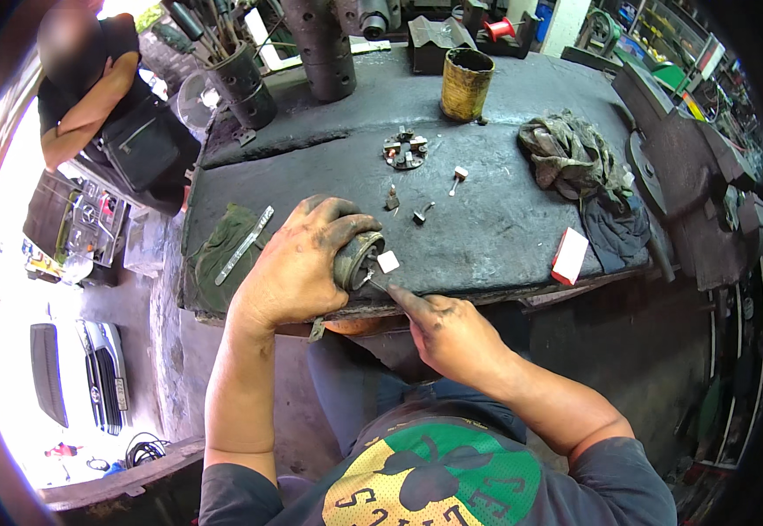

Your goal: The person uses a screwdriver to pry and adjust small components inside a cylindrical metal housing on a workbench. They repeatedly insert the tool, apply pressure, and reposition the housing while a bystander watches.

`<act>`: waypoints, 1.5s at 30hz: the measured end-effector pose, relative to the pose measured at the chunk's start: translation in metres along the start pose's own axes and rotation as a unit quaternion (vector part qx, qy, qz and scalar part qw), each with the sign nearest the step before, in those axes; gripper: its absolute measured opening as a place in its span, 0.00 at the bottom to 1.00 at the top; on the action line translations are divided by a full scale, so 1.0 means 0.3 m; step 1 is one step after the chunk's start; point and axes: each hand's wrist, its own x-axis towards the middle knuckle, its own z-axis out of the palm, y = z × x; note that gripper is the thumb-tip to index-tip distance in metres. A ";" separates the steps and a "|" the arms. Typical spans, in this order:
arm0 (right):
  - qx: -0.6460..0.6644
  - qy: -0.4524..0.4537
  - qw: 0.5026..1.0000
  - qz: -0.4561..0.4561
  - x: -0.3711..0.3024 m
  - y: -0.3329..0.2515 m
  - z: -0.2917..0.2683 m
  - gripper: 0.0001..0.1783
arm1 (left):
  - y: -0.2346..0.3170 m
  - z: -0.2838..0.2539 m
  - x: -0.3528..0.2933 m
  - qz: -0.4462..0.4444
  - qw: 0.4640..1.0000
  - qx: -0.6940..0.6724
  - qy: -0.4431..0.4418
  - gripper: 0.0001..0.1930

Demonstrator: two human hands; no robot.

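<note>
My left hand (307, 254), smudged black, is wrapped over a dark cylindrical metal housing (355, 260) near the bench's front edge. The housing lies tilted, its open end facing right. At that end sits a small pale square piece (388, 262), beside some shiny metal. My right hand (452, 329) reaches to the opening with its index finger stretched forward and the others curled; a thin thing seems to be at its fingertips, too small to name. Beyond lie a round brush-holder plate (405, 150) and small dark blocks with leads, one (392, 201) nearer the housing, another (423, 213) beside it.
The dark bench (487, 237) bears a yellow grimy can (467, 85), a crumpled rag (570, 158), a red-and-white box (569, 255) and a metal strip (244, 246) on green cloth (224, 241). A vise-like machine (697, 167) stands right. A person (105, 105) stands at the far left, arms folded.
</note>
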 end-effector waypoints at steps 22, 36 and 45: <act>-0.129 0.093 0.987 0.016 -0.067 0.084 -0.243 0.34 | 0.017 0.060 -0.030 -0.033 0.997 0.026 0.068 0.37; -0.278 0.086 0.955 0.046 0.675 0.469 -0.777 0.40 | 0.039 0.059 -0.041 -0.063 0.996 0.035 0.059 0.39; -0.416 -0.195 0.888 0.015 0.946 0.518 -0.806 0.36 | 0.018 0.065 -0.036 -0.031 0.996 0.030 0.076 0.40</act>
